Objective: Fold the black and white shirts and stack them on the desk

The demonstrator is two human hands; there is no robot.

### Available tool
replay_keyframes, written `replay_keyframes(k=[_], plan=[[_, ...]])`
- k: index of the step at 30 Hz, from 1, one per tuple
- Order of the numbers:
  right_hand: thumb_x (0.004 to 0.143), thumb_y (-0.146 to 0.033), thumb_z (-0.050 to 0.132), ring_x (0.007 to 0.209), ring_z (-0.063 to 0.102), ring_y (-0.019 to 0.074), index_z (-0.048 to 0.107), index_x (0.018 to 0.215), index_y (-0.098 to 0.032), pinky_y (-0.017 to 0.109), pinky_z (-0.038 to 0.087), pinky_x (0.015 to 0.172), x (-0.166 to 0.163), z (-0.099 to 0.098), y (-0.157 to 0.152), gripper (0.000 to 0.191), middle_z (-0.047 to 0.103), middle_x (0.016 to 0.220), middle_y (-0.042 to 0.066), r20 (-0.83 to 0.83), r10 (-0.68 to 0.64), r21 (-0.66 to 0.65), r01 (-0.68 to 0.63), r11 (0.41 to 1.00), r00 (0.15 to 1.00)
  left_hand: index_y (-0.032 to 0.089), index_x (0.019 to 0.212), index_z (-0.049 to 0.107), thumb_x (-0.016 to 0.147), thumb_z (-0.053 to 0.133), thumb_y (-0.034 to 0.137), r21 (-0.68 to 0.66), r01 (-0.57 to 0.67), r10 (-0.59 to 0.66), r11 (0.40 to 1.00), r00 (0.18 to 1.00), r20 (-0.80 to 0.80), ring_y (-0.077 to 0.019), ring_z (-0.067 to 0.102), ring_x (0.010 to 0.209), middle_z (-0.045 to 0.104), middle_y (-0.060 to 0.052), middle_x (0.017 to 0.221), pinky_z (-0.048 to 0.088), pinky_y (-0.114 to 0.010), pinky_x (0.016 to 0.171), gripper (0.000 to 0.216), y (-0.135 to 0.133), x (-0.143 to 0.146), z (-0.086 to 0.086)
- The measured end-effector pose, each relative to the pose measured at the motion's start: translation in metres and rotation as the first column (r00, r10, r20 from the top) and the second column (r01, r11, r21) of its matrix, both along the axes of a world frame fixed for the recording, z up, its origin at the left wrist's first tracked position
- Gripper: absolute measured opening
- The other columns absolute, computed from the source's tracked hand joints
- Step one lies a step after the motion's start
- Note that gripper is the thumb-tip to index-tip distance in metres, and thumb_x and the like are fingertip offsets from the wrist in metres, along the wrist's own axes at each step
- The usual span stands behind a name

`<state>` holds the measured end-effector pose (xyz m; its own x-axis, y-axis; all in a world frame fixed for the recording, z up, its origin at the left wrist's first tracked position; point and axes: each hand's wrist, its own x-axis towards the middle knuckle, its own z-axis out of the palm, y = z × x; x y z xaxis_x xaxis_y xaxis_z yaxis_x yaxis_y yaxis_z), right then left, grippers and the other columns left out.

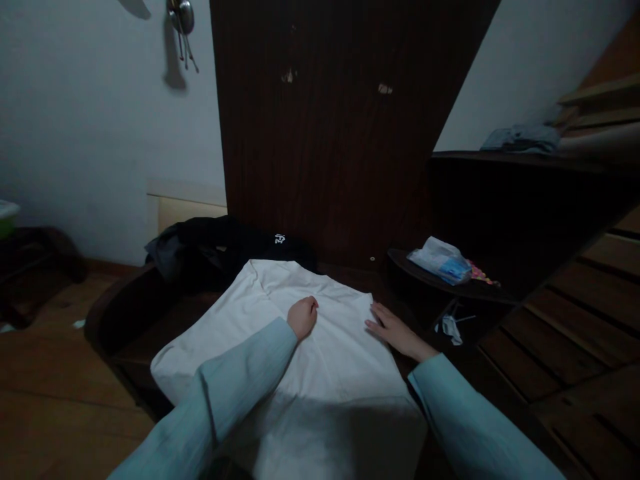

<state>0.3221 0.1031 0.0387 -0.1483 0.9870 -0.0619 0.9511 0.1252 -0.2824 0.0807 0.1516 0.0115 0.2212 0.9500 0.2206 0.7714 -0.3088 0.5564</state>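
A white garment (310, 373) lies spread flat over a dark low table (125, 313) in front of me. My left hand (303, 316) rests on the middle of the cloth with its fingers curled under in a loose fist; whether it pinches fabric is hidden. My right hand (395, 329) lies flat on the garment's right edge, fingers stretched out and pointing left. Both arms wear pale blue sleeves.
A heap of black clothing (225, 250) sits at the table's far end. A dark wooden door (340, 127) stands behind it. To the right, a round dark shelf (400, 261) carries a plastic packet (440, 260), with folded cloth (523, 139) on the unit above. Wooden stairs (590, 313) rise at right.
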Motion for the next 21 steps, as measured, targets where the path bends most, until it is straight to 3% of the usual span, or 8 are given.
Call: replay_keyframes(k=[3,6,10,13,21], plan=[[0.085,-0.049,0.029,0.134,0.015,0.0229,0.025,0.136,-0.004,0.039,0.017,0.108,-0.013,-0.013,0.021,0.069,0.020,0.144,0.015,0.057,-0.136,0.142,0.127,0.982,0.989,0.018,0.088,0.058,0.078,0.040,0.011,0.009,0.015,-0.015,1.000,1.000,-0.014,-0.0176,0.058,0.086,0.065,-0.006,0.089,0.041,-0.027,0.075,0.022,-0.002,-0.001,0.002],[0.087,-0.046,0.027,0.134,0.015,0.0238,0.026,0.136,-0.003,0.042,0.017,0.107,-0.026,-0.025,0.030,0.065,0.019,0.145,0.016,0.149,-0.200,0.078,0.190,0.979,0.968,0.018,0.088,0.058,0.077,0.041,0.011,0.015,0.016,-0.016,1.000,1.000,-0.020,-0.0179,0.058,0.087,0.065,-0.007,0.089,0.041,-0.027,0.075,0.021,-0.003,-0.001,0.002],[0.086,-0.049,0.027,0.133,0.017,0.0259,0.027,0.135,-0.001,0.042,0.017,0.107,-0.033,-0.021,0.039,0.069,0.020,0.144,0.018,0.214,-0.241,0.029,0.240,0.970,0.947,0.017,0.089,0.058,0.077,0.041,0.012,0.006,0.004,-0.004,1.000,1.000,-0.028,-0.0181,0.058,0.086,0.065,-0.007,0.089,0.041,-0.027,0.074,0.021,-0.002,-0.001,0.002],[0.088,-0.047,0.024,0.134,0.013,0.0234,0.022,0.137,-0.001,0.038,0.014,0.108,-0.036,-0.019,0.046,0.066,0.017,0.145,0.016,0.210,-0.227,0.098,0.211,0.973,0.951,0.018,0.090,0.058,0.078,0.041,0.012,-0.005,-0.016,0.016,1.000,0.999,-0.029,-0.0177,0.059,0.084,0.065,-0.007,0.089,0.040,-0.027,0.073,0.022,-0.002,-0.001,0.002],[0.089,-0.050,0.020,0.135,0.006,0.0202,0.019,0.139,-0.007,0.036,0.012,0.108,-0.034,-0.029,0.052,0.066,0.010,0.147,0.012,0.193,-0.175,0.038,0.171,0.984,0.965,0.017,0.090,0.059,0.078,0.041,0.013,0.020,-0.013,0.014,1.000,0.997,-0.077,-0.0189,0.057,0.085,0.064,-0.008,0.089,0.040,-0.029,0.075,0.022,-0.002,-0.003,0.003]])
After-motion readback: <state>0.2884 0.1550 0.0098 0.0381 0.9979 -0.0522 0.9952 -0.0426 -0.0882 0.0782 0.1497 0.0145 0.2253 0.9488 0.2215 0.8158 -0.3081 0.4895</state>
